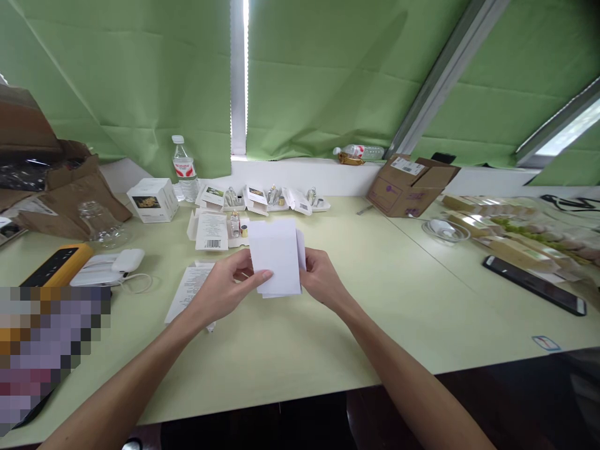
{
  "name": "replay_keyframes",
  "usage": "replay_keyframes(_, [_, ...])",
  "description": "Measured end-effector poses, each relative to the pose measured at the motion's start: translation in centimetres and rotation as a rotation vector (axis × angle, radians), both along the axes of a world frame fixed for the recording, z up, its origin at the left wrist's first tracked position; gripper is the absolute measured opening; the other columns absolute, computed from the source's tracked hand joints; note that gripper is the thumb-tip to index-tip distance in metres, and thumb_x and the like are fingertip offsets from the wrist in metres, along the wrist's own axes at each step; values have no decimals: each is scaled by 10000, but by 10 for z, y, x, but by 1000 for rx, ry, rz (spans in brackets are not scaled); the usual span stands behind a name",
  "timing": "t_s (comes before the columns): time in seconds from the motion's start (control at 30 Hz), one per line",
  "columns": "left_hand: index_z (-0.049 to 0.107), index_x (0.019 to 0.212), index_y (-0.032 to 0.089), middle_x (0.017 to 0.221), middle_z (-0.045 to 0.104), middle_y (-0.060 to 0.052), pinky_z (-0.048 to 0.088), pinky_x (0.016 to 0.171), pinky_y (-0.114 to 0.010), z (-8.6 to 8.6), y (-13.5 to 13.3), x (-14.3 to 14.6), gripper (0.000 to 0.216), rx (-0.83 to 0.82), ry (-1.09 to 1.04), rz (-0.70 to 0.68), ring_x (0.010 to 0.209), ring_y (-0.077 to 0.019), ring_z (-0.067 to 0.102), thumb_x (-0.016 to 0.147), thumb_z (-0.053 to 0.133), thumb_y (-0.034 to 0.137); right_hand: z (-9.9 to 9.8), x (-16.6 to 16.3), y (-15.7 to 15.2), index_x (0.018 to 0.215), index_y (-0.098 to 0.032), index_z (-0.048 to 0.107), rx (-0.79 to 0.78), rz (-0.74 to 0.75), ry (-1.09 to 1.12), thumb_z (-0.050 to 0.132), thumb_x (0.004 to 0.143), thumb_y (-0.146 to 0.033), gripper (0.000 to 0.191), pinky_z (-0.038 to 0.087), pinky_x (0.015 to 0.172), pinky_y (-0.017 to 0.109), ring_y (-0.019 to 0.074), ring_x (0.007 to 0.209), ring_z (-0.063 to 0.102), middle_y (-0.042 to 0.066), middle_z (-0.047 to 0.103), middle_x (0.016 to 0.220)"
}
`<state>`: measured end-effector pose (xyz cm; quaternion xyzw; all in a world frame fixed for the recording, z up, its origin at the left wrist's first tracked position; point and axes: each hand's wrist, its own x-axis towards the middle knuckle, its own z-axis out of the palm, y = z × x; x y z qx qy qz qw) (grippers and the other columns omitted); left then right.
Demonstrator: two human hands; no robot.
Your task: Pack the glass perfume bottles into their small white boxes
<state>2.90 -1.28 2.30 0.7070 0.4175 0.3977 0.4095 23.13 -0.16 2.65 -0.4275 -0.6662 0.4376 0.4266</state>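
Over the front middle of the table, both hands hold a blank white folded carton (276, 257) with loose flaps. My left hand (229, 281) grips its left edge, thumb across the lower front and fingers behind. From the right side, my right hand (323, 275) pinches the other edge, its fingertips partly hidden by the carton. Just beyond lies an opened printed box (212, 231) with a barcode, beside a small glass bottle (235, 224) and a gold cap (244, 230). Partly under my left forearm rests a printed white sheet or flat box (187, 294).
Several opened small boxes (256, 197) with bottles line the wall. At left are a white box (154, 201), water bottle (185, 172), glass jar (98, 225) and yellow device (59, 262). A cardboard box (396, 190), clear dish (445, 231) and phone (534, 285) lie right.
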Motion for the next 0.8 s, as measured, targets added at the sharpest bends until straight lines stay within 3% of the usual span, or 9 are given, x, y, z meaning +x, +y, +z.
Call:
replay_keyframes(0.27, [645, 1121, 220, 1060, 701, -80, 521, 751, -337, 2, 0, 0, 370, -3, -5, 2, 913, -249, 662, 844, 593, 460, 0, 1, 1, 671, -189, 591, -23, 13, -1, 617, 768, -336, 178, 426, 555, 266, 166, 614, 530, -14, 560, 614])
replay_keyframes(0.8, [602, 1157, 232, 1114, 677, -49, 523, 784, -324, 1, 0, -1, 360, -5, 22, -31, 957, -219, 649, 877, 560, 456, -5, 4, 4, 891, -165, 713, -68, 61, 53, 645, 775, -289, 183, 468, 577, 260, 217, 742, 631, 12, 696, 787])
